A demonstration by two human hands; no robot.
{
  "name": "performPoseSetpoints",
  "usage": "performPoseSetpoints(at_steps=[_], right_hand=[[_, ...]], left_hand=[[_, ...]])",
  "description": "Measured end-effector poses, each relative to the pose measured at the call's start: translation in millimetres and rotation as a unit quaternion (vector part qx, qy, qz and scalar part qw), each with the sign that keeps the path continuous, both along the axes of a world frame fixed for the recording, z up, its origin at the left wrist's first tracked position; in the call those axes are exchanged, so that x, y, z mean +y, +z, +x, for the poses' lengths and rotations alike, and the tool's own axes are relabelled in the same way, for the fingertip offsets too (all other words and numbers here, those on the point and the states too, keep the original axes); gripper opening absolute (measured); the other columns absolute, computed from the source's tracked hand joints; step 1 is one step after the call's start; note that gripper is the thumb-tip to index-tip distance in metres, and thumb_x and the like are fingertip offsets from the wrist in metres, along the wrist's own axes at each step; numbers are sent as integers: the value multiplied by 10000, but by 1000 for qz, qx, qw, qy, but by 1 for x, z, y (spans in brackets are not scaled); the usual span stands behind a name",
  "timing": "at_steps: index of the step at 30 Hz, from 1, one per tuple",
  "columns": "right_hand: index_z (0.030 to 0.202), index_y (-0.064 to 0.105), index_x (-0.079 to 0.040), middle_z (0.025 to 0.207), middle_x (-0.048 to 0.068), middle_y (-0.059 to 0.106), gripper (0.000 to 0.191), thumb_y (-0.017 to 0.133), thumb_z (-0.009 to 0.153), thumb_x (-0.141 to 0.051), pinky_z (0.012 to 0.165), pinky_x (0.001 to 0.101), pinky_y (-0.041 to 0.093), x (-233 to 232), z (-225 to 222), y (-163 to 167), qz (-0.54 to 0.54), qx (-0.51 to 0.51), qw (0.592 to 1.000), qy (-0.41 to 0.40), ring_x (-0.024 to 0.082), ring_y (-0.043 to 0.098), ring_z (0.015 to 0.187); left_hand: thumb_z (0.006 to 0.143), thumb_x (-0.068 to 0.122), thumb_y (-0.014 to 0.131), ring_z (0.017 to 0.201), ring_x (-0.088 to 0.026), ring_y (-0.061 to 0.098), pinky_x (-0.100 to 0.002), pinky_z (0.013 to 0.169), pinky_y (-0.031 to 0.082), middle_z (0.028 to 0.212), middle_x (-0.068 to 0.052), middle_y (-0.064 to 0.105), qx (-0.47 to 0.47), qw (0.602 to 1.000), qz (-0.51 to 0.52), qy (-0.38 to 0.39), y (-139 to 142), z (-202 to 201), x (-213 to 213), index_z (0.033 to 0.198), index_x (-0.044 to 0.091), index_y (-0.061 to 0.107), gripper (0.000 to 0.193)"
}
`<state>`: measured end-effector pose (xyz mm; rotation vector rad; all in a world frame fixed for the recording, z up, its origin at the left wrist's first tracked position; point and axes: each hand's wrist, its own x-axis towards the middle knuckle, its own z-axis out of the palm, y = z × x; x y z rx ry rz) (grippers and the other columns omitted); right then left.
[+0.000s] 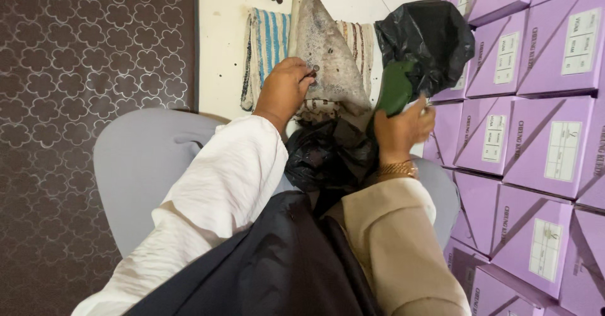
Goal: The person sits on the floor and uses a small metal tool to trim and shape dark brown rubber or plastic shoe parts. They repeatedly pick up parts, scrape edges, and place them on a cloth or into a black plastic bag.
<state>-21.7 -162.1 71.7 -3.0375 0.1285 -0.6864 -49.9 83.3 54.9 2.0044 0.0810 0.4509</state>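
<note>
Stacked purple boxes (542,89), patterned brown mat (82,70) (perhaps carpet), striped cloth (268,45)

Both arms are stretched forward and down from the body. The left hand (285,89) is bent at the wrist, its back turned up, with the fingertips pinched together. The right hand (403,130) is raised to the same height, its fingers curled shut in a grip, the wrist kept nearly straight.
</note>
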Motion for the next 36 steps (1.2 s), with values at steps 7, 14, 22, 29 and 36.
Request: performPoseSetpoints(at_steps=[7,14,22,29,36], right_hand=[[1317,618,-50,1160,161,670,378,679,946,-92,823,335,568,90,-15,0,345,171,858,339,256,673,955],[1182,682,-17,1087,111,742,181,656,1016,-85,887,301,581,102,-11,-15,423,142,837,317,179,728,994],[1213,648,13,1104,90,737,197,634,1044,-87,914,281,571,97,-14,-16,492,168,798,305,143,713,1028],[1204,643,15,1133,89,736,165,631,1061,-68,958,278,570,88,-16,-17,507,154,784,322,133,706,1062],[1199,646,7,1231,124,695,141,642,1069,-47,991,301,572,87,-19,-19,449,122,799,382,177,697,1121]], left_hand=[[844,103,751,1058,-355,651,-418,936,521,1119,-147,716,-27,999,19,-30,2,-1,-4,999,52,793,168],[820,44,776,1167,-372,604,-430,1025,500,1197,-153,663,-38,999,0,-29,5,-2,-1,1190,10,716,377],[658,121,904,1119,-360,556,-465,934,455,1109,-119,619,86,994,58,33,7,-6,0,1031,96,784,393],[865,110,797,818,-194,739,-325,746,580,899,-48,747,69,989,-134,9,-7,-1,0,1044,61,768,188],[920,105,742,721,-74,670,-216,632,538,877,-38,762,158,892,-423,-12,-11,8,4,1086,-29,735,213]])
